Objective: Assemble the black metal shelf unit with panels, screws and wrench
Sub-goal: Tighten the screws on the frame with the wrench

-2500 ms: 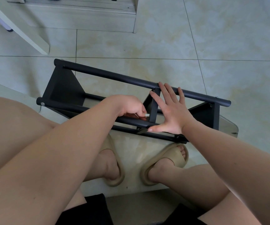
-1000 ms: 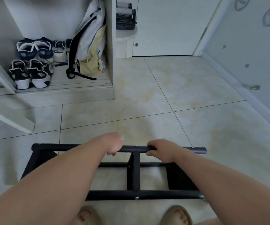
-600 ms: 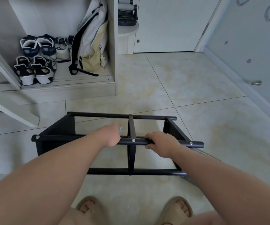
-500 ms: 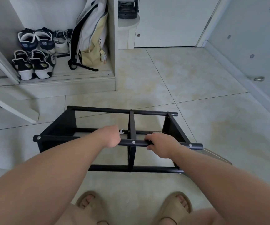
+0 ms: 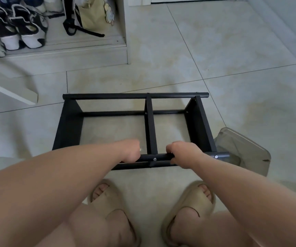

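Note:
The black metal shelf unit (image 5: 150,122) stands on the tiled floor just ahead of my feet, its open frame facing up, with black panels at both ends and a divider bar in the middle. My left hand (image 5: 130,151) grips the near top tube left of the divider; a small silver wrench tip (image 5: 140,149) pokes out of that fist. My right hand (image 5: 182,153) grips the same tube right of the divider. Screw heads show on the near tube (image 5: 154,159).
A clear plastic bin (image 5: 241,150) lies at the shelf's right end. An open cabinet holds sneakers (image 5: 17,27) and a bag (image 5: 92,15) at the back left. A white board (image 5: 10,90) slants at the left. My slippered feet (image 5: 188,213) stand close to the frame.
Both hands took hold of the near tube and turned the shelf unit from lying on its side to standing open side up. The view has tilted down toward my feet.

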Tool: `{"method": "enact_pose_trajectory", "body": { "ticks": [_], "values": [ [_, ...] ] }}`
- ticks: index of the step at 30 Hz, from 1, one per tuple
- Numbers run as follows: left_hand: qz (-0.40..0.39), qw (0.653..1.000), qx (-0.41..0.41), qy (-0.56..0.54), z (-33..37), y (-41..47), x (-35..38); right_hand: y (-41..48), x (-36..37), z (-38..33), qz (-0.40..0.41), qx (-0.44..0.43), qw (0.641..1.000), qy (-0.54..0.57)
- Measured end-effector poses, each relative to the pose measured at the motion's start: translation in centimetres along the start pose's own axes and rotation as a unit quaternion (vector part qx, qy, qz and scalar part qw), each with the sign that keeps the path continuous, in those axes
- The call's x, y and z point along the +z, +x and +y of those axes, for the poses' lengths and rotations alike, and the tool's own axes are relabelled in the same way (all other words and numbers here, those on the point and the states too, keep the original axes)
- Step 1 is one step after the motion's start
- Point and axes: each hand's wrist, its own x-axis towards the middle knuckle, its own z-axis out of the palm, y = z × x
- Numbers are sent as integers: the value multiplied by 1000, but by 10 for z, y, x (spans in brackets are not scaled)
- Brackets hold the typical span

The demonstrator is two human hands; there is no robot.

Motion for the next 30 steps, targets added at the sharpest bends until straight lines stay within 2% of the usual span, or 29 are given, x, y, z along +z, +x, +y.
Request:
{"method": "enact_pose_trajectory", "body": {
  "ticks": [6, 9, 12, 15, 17, 22, 27, 30],
  "values": [
    [-34, 999, -2, 31, 8, 8, 16, 7, 23, 4, -22, -2, 999, -24],
    [-41, 998, -4, 48, 7, 5, 6, 9, 19, 6, -26, -9, 1000, -2],
    [-20, 998, 1, 59, 6, 2, -10, 10, 14, 6, 14, -51, 998, 24],
    [-65, 996, 21, 49, 6, 2, -28, 15, 11, 2, 76, -89, 993, 6],
    [-76, 996, 28, 40, 6, 4, -39, 22, 12, -1, 80, -86, 993, 8],
    [-33, 998, 33, 30, -13, 27, -36, 42, 25, -5, 64, -87, 993, -38],
    [-70, 995, 68, 36, -26, 52, -19, 60, 35, 5, 100, -116, 985, -81],
    [-90, 993, 73, -3, -32, 66, -7, 67, 42, 7, 142, -143, 974, -105]
  ]
}}
